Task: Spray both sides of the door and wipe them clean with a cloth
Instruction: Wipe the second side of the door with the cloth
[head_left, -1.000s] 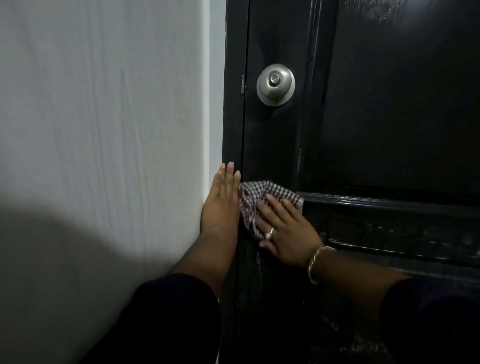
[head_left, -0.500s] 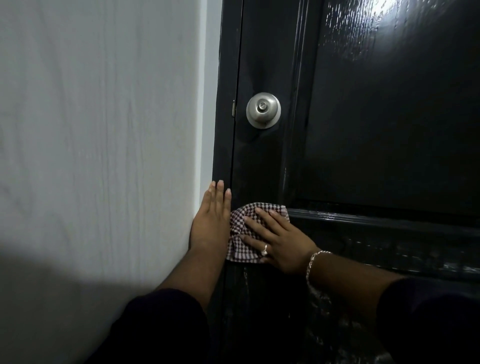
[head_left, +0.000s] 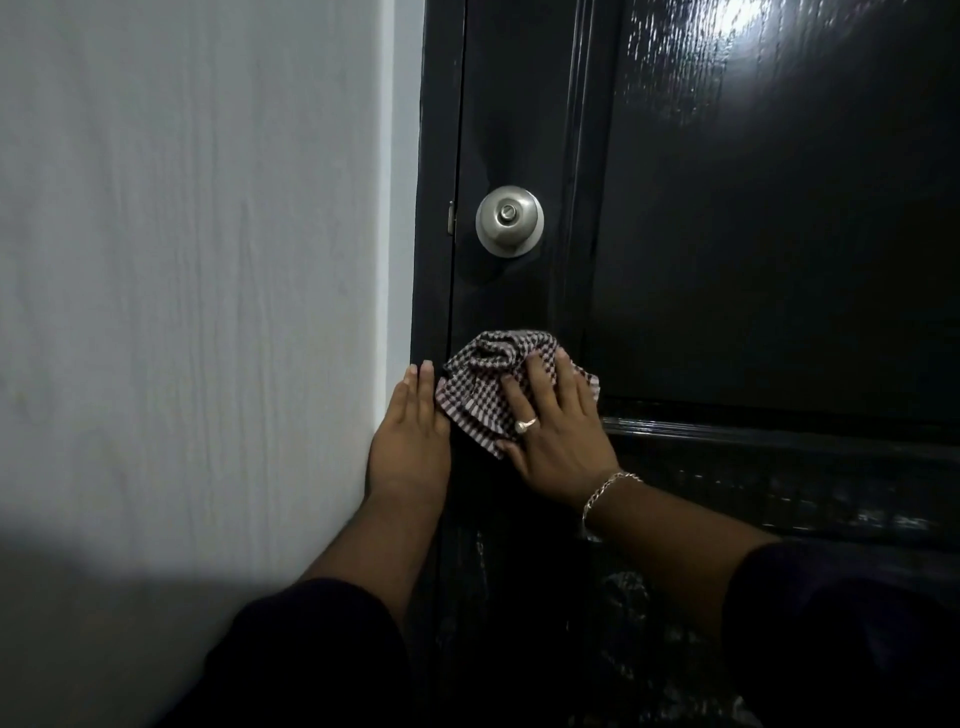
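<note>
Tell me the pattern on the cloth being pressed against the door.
The cloth has a small dark-and-white check, seen in the head view, the only one here.

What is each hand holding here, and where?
Right hand presses the checked cloth flat against the door, fingers over its right part. Left hand holds nothing.

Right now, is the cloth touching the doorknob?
Apart. The head view shows bare black door between the checked cloth and the silver doorknob above it.
</note>
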